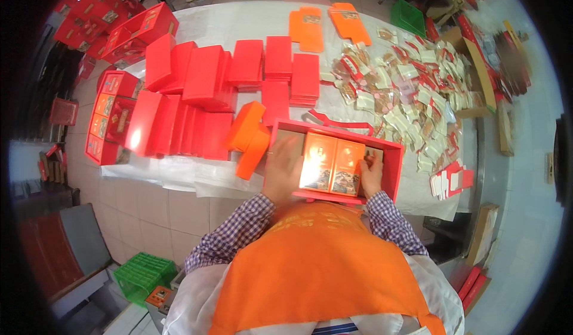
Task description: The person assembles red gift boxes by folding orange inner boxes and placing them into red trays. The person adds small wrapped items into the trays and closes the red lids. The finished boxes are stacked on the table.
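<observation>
A red gift box lies open in front of me, its inside facing up. Two orange printed packs, a left one and a right one, sit side by side in its middle, with glare on the left one. My left hand is blurred, spread over the box's left end beside the left pack. Inside the right end, my right hand has its thumb by the right pack's edge; its fingers are partly hidden. Brown inner board shows at both ends. Left of the box are folded orange cartons, partly blurred.
Stacked red boxes cover the table's left side. A filled display box stands at the left edge. Wrapped food packets are heaped at right, near flat red-and-white cards. Flat orange cartons lie at the far edge. A green crate is below left.
</observation>
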`<control>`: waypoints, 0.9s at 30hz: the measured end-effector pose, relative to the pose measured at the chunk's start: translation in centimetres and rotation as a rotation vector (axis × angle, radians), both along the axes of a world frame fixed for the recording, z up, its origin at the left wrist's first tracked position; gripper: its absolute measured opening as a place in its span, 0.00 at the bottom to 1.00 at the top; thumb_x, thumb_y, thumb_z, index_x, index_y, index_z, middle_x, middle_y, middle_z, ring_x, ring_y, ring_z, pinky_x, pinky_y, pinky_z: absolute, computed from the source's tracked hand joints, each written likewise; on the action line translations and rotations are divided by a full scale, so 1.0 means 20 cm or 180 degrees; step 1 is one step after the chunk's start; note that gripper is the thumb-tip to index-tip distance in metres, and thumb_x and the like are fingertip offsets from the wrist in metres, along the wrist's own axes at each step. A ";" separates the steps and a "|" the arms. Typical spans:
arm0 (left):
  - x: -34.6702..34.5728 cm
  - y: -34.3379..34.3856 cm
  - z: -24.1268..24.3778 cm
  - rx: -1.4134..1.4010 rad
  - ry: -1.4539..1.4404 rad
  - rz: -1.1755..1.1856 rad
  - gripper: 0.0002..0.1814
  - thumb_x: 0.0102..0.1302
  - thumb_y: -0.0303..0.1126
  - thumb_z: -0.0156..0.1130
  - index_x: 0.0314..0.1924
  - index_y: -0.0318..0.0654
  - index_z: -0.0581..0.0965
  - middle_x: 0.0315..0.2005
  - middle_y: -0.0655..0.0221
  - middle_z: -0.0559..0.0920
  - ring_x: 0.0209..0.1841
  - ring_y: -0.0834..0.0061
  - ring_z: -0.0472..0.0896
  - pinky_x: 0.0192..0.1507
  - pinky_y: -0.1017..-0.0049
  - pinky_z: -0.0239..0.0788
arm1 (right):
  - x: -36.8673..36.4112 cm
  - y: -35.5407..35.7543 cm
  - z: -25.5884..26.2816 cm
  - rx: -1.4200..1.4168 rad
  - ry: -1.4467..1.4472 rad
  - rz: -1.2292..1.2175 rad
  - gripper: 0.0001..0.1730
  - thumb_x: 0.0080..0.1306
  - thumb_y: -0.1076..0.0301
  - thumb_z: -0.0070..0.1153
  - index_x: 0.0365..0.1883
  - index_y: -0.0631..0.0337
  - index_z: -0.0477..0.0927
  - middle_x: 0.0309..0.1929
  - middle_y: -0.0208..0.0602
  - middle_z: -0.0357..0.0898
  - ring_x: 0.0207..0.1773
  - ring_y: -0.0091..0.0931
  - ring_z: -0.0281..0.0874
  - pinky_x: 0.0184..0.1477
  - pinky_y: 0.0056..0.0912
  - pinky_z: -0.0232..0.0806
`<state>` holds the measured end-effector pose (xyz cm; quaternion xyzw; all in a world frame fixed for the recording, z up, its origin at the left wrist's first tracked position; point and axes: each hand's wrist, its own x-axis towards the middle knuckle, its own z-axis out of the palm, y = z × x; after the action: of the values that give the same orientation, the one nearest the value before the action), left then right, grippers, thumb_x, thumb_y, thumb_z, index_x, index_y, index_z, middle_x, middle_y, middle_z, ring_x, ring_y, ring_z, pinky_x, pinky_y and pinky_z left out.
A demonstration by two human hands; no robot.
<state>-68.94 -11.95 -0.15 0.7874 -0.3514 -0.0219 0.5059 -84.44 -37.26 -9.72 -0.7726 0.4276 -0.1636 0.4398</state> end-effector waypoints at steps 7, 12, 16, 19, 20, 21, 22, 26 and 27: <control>0.56 0.38 0.11 0.0831 -0.1000 0.1657 0.36 0.64 0.32 0.65 0.69 0.28 0.63 0.69 0.45 0.61 0.72 0.45 0.58 0.72 0.52 0.50 | 0.03 0.21 0.28 -0.0107 -0.0432 0.0144 0.28 0.71 0.73 0.54 0.69 0.65 0.67 0.58 0.43 0.72 0.58 0.30 0.73 0.57 0.30 0.69; 0.93 0.36 0.18 0.1801 -0.1278 0.2133 0.44 0.65 0.46 0.65 0.71 0.26 0.59 0.73 0.43 0.55 0.76 0.46 0.52 0.74 0.49 0.43 | 0.17 0.39 0.42 0.0281 -0.0473 0.0232 0.21 0.74 0.71 0.52 0.64 0.63 0.72 0.56 0.39 0.74 0.58 0.26 0.73 0.57 0.29 0.69; 1.03 0.32 0.12 0.2489 -0.1049 0.2014 0.47 0.64 0.51 0.66 0.72 0.28 0.59 0.74 0.48 0.55 0.77 0.50 0.50 0.74 0.49 0.45 | 0.18 0.48 0.38 0.0306 -0.0835 0.0401 0.17 0.75 0.71 0.51 0.61 0.63 0.75 0.53 0.36 0.77 0.55 0.25 0.75 0.55 0.27 0.70; 1.04 0.33 0.09 0.2506 -0.1256 0.2055 0.45 0.62 0.50 0.67 0.71 0.30 0.61 0.74 0.52 0.57 0.76 0.51 0.51 0.71 0.48 0.49 | 0.16 0.53 0.38 0.0531 -0.0762 0.0465 0.17 0.76 0.70 0.49 0.61 0.62 0.74 0.54 0.33 0.78 0.56 0.21 0.74 0.52 0.25 0.72; 1.04 0.35 0.09 0.2478 -0.1237 0.2036 0.45 0.62 0.50 0.68 0.71 0.31 0.62 0.74 0.53 0.58 0.76 0.51 0.52 0.70 0.48 0.50 | 0.15 0.53 0.39 0.0439 -0.0711 0.0488 0.16 0.76 0.70 0.48 0.60 0.62 0.75 0.54 0.33 0.78 0.55 0.21 0.75 0.52 0.26 0.72; 1.05 0.35 0.10 0.2457 -0.1230 0.2025 0.45 0.61 0.50 0.68 0.71 0.32 0.63 0.73 0.54 0.59 0.76 0.52 0.52 0.69 0.48 0.51 | 0.14 0.55 0.39 0.0548 -0.0720 0.0461 0.16 0.76 0.70 0.48 0.60 0.63 0.75 0.54 0.33 0.78 0.54 0.21 0.75 0.52 0.26 0.72; 1.05 0.35 0.12 0.2439 -0.1319 0.2053 0.41 0.61 0.47 0.68 0.69 0.35 0.65 0.71 0.55 0.61 0.74 0.52 0.56 0.65 0.48 0.54 | 0.14 0.56 0.40 0.0657 -0.0730 0.0439 0.16 0.77 0.69 0.48 0.59 0.63 0.75 0.53 0.34 0.78 0.54 0.21 0.76 0.52 0.25 0.72; 1.05 0.36 0.22 0.1985 -0.0970 0.2095 0.36 0.62 0.44 0.66 0.66 0.33 0.68 0.68 0.54 0.65 0.71 0.52 0.59 0.64 0.50 0.58 | 0.15 0.59 0.43 0.0635 -0.0921 0.0504 0.15 0.77 0.69 0.47 0.58 0.64 0.76 0.51 0.34 0.80 0.52 0.21 0.77 0.51 0.25 0.72; 1.05 0.39 0.22 0.1708 -0.1017 0.2145 0.34 0.63 0.43 0.64 0.65 0.31 0.69 0.67 0.55 0.67 0.70 0.52 0.62 0.63 0.50 0.59 | 0.16 0.60 0.45 0.0697 -0.0924 0.0524 0.15 0.77 0.70 0.47 0.57 0.64 0.77 0.50 0.33 0.80 0.52 0.21 0.77 0.52 0.25 0.72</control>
<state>-48.03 -4.19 4.29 0.9545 -0.1312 0.1754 0.2026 -81.26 -25.33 -0.70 -0.7208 0.3103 -0.1893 0.5901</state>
